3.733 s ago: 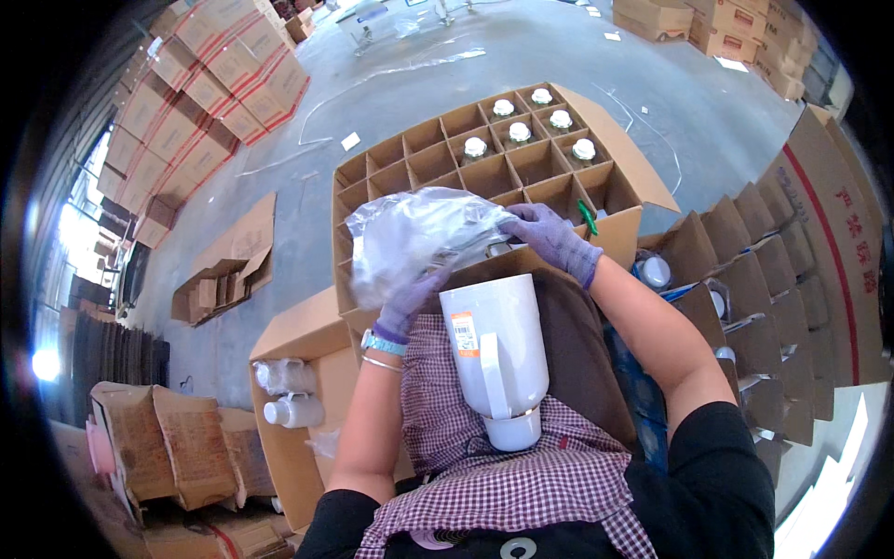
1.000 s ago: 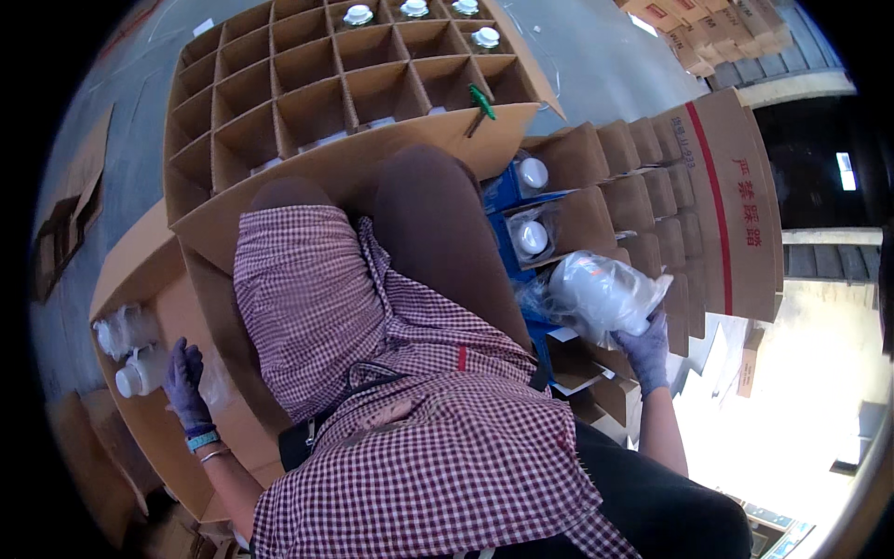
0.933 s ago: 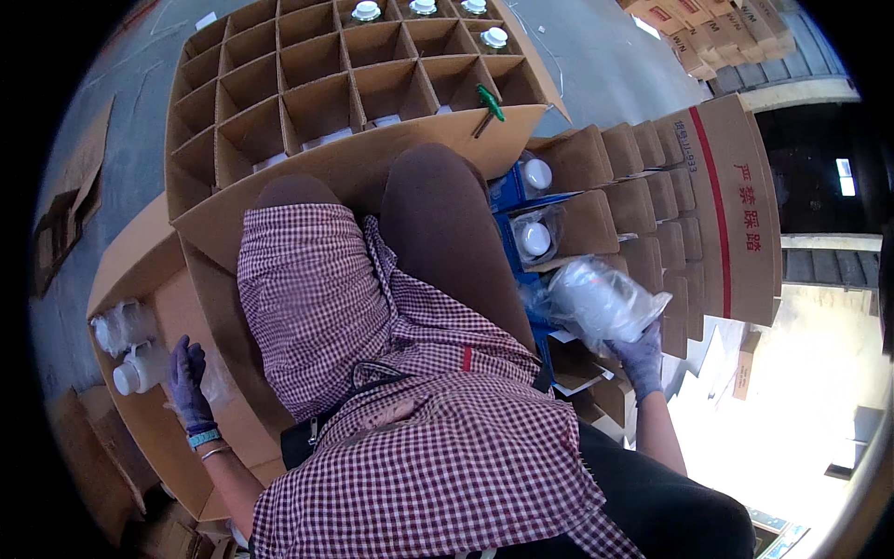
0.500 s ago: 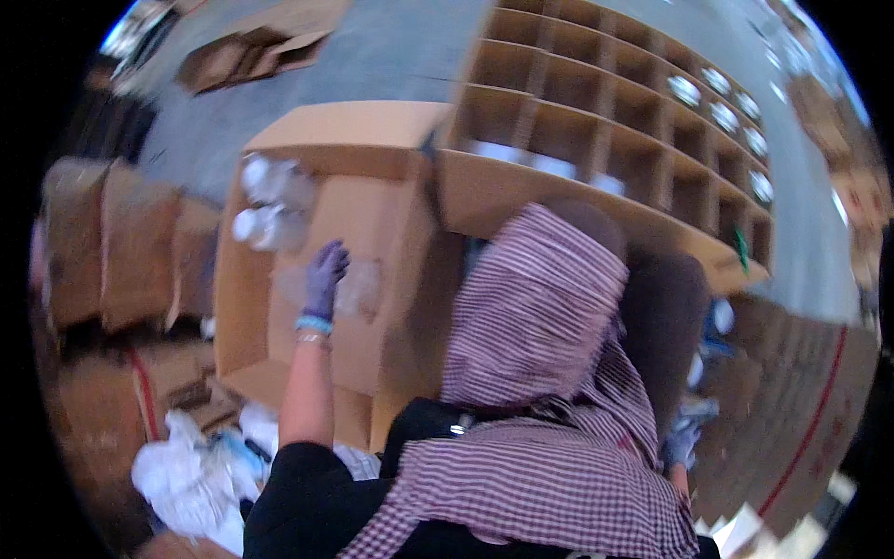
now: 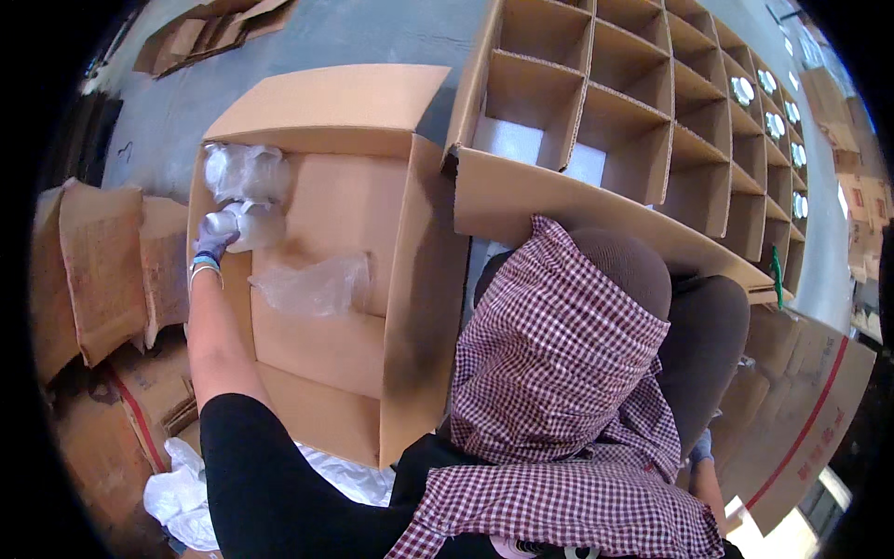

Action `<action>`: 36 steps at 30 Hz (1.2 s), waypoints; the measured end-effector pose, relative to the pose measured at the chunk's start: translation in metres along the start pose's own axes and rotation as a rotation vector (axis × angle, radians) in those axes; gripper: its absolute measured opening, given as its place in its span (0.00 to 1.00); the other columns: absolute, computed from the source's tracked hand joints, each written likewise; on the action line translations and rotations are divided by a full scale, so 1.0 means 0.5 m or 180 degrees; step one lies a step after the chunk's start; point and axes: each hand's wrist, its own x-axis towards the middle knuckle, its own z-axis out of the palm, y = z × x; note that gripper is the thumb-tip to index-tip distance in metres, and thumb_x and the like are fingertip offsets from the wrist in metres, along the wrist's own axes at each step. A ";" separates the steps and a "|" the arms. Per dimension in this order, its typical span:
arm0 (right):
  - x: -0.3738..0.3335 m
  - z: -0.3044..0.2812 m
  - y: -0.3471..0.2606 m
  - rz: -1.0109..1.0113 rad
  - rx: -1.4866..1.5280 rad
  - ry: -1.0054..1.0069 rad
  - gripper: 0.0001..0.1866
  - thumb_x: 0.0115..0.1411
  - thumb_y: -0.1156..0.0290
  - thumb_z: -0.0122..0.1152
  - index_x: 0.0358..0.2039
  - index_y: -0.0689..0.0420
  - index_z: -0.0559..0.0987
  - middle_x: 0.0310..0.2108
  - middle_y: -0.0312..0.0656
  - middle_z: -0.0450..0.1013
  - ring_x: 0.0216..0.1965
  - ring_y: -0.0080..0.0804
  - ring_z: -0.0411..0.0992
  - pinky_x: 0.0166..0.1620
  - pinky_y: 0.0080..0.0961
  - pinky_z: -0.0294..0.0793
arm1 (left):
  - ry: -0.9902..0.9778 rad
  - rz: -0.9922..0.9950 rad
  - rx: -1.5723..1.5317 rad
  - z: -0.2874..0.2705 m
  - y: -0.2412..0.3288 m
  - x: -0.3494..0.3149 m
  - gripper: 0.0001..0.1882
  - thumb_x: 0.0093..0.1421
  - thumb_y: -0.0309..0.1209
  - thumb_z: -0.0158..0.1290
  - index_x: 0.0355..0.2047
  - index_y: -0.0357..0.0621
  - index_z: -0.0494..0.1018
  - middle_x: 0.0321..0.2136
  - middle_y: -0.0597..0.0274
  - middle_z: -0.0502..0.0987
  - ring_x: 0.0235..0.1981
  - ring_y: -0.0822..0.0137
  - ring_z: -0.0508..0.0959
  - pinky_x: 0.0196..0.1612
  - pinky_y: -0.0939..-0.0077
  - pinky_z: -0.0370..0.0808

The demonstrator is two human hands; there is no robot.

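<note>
The white bottle (image 5: 258, 224) lies by the left wall of the open carton (image 5: 408, 317), now held: the left hand (image 5: 214, 239), empty moments ago, curls round its cap end. Well right of the carton, the right hand (image 5: 700, 449) is half hidden, its grip unclear.

Left hand (image 5: 214, 242): gloved, purple-grey. Bottle (image 5: 259, 226): white. Open carton (image 5: 346, 200): tan-brown. Apron (image 5: 559, 340): maroon-and-white check. Sleeve (image 5: 251, 470): black. Floor (image 5: 372, 42): blue-grey.
</note>
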 end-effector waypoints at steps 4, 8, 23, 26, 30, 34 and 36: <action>-0.011 -0.058 -0.006 -0.0285 0.1393 0.0349 0.25 0.60 0.63 0.66 0.56 0.59 0.76 0.47 0.43 0.81 0.46 0.34 0.78 0.48 0.28 0.75 | 0.0835 -0.0540 -0.0889 0.100 0.024 -0.071 0.43 0.39 0.44 0.73 0.56 0.52 0.68 0.58 0.47 0.69 0.52 0.46 0.76 0.54 0.55 0.75; -0.118 -0.084 -0.289 0.0808 -0.0387 0.0081 0.19 0.60 0.61 0.66 0.47 0.59 0.82 0.38 0.45 0.82 0.38 0.31 0.79 0.44 0.29 0.76 | 0.1532 0.0203 -0.0596 0.026 0.208 -0.233 0.37 0.38 0.36 0.73 0.49 0.46 0.68 0.45 0.49 0.70 0.46 0.46 0.75 0.53 0.54 0.74; -0.282 -0.211 -0.696 -0.2597 0.0213 0.1939 0.16 0.61 0.75 0.60 0.49 0.64 0.77 0.45 0.51 0.76 0.47 0.38 0.76 0.53 0.32 0.73 | -0.0264 -0.0257 -0.3185 0.034 0.090 -0.338 0.41 0.47 0.51 0.72 0.55 0.41 0.72 0.46 0.52 0.76 0.44 0.60 0.78 0.39 0.66 0.80; -0.293 -0.199 -0.611 -0.2085 0.0380 0.1939 0.15 0.61 0.75 0.60 0.48 0.65 0.78 0.44 0.49 0.76 0.47 0.38 0.76 0.53 0.32 0.73 | -0.0449 -0.0915 -0.4624 0.067 0.165 -0.345 0.36 0.49 0.59 0.68 0.49 0.47 0.77 0.37 0.61 0.78 0.36 0.70 0.77 0.30 0.75 0.77; -0.282 -0.182 -0.533 -0.1770 0.0305 0.1795 0.16 0.60 0.74 0.61 0.49 0.64 0.77 0.42 0.46 0.76 0.45 0.37 0.76 0.52 0.30 0.73 | -0.1314 -0.1023 -0.3499 0.095 0.137 -0.262 0.38 0.50 0.66 0.62 0.53 0.54 0.75 0.46 0.63 0.77 0.46 0.65 0.76 0.42 0.70 0.76; -0.276 -0.156 -0.519 -0.1295 0.0529 0.1325 0.18 0.59 0.74 0.61 0.50 0.64 0.77 0.43 0.45 0.76 0.47 0.37 0.75 0.54 0.31 0.72 | -0.2021 -0.0954 -0.3393 0.131 0.204 -0.198 0.36 0.52 0.67 0.59 0.54 0.60 0.75 0.49 0.64 0.77 0.49 0.62 0.75 0.50 0.61 0.74; -0.273 -0.155 -0.539 -0.1387 0.0452 0.1230 0.19 0.58 0.73 0.62 0.50 0.64 0.77 0.44 0.45 0.76 0.48 0.38 0.75 0.54 0.31 0.72 | -0.2470 -0.1325 -0.3897 0.173 0.279 -0.188 0.36 0.54 0.66 0.58 0.55 0.58 0.74 0.50 0.64 0.77 0.50 0.62 0.75 0.53 0.54 0.74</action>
